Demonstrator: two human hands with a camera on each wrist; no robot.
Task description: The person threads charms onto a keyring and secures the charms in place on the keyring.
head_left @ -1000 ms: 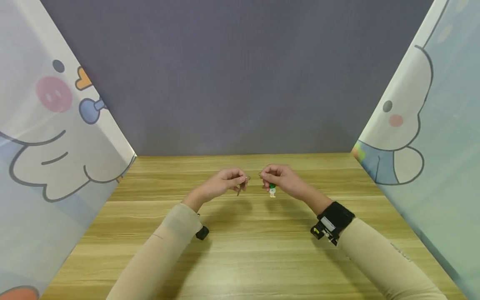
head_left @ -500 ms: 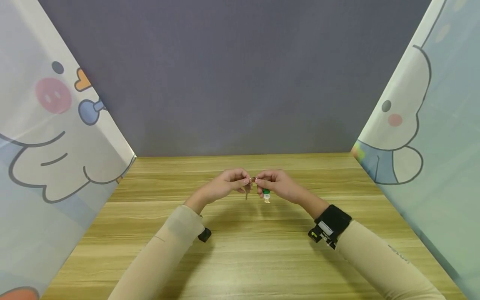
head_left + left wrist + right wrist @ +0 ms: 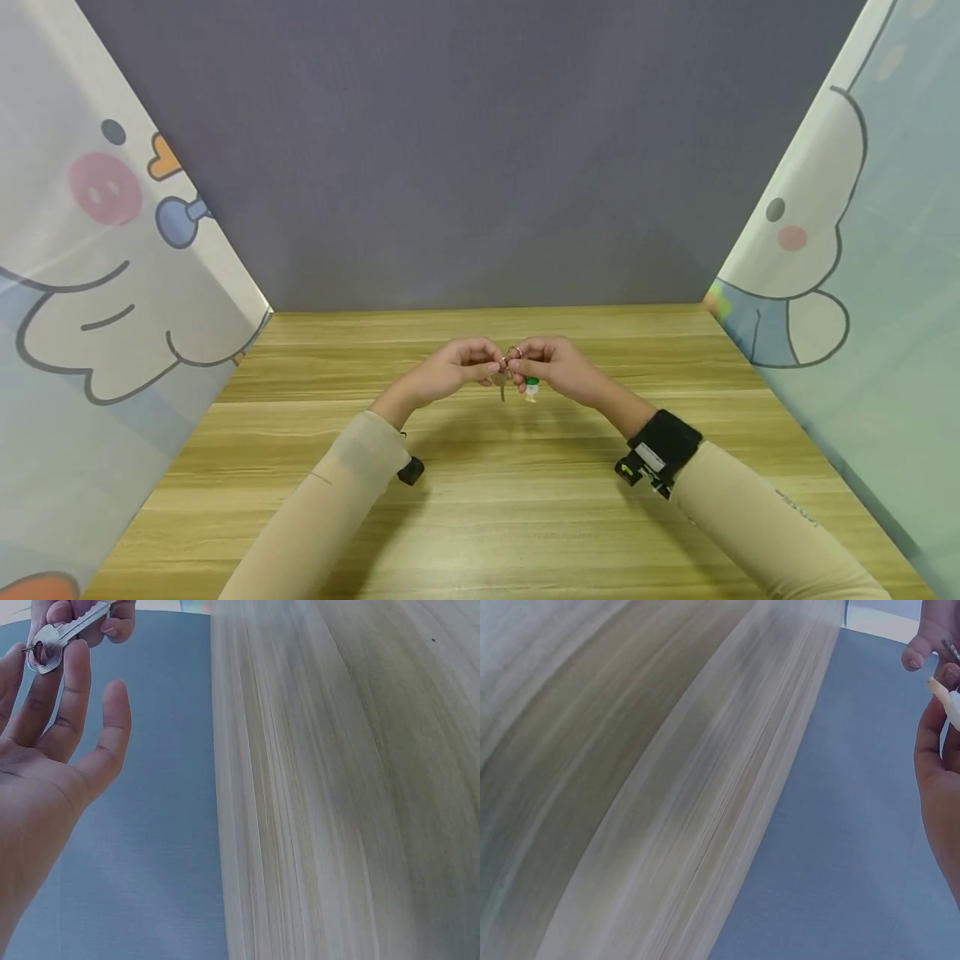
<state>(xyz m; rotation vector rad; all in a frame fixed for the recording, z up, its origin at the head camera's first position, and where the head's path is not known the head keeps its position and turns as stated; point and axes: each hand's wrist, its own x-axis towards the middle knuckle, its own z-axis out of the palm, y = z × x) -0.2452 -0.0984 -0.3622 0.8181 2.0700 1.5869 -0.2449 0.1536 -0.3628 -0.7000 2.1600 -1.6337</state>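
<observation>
- Head view: above the light wooden tabletop [image 3: 480,500], the left hand [image 3: 450,371] and right hand [image 3: 558,367] meet fingertip to fingertip. The left pinches a small silver metal key [image 3: 501,383], which hangs down; the right pinches a thin metal key ring [image 3: 513,353] with a tiny green-and-white charm [image 3: 531,388] dangling below.
- Left wrist view: the left hand [image 3: 45,750] holds the key [image 3: 64,636] by its round head, its other fingers loosely extended; fingertips of the right hand [image 3: 112,619] touch the blade.
- Right wrist view: only the edge of the right hand [image 3: 939,750] shows, with a whitish piece [image 3: 949,701] at its fingers; its grip cannot be told here.
</observation>
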